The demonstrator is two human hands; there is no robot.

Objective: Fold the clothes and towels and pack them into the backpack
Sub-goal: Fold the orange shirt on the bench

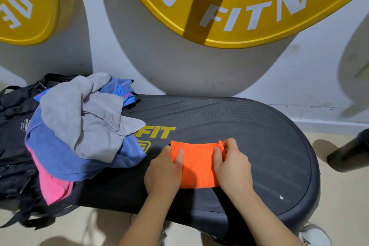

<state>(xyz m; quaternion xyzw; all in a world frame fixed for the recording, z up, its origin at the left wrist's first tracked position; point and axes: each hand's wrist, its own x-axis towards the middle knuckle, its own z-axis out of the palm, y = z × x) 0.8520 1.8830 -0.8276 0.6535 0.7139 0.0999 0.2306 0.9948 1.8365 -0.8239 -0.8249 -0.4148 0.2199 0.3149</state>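
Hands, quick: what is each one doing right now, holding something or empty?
Left hand: pinches the left edge of the orange cloth.
Right hand: grips the orange cloth's right edge.

A plain bright orange cloth [197, 166] lies on a black step [249, 126] marked with yellow lettering, a dotted band and ridged stripes. Beside it, a pale grey towel [89, 118] tops a blue towel [65, 156] and a pink cloth [52, 187], against a black backpack [14, 126] with small white print. Behind, two yellow plates [239, 16] carry white lettering and a white logo against a white wall [319, 78].
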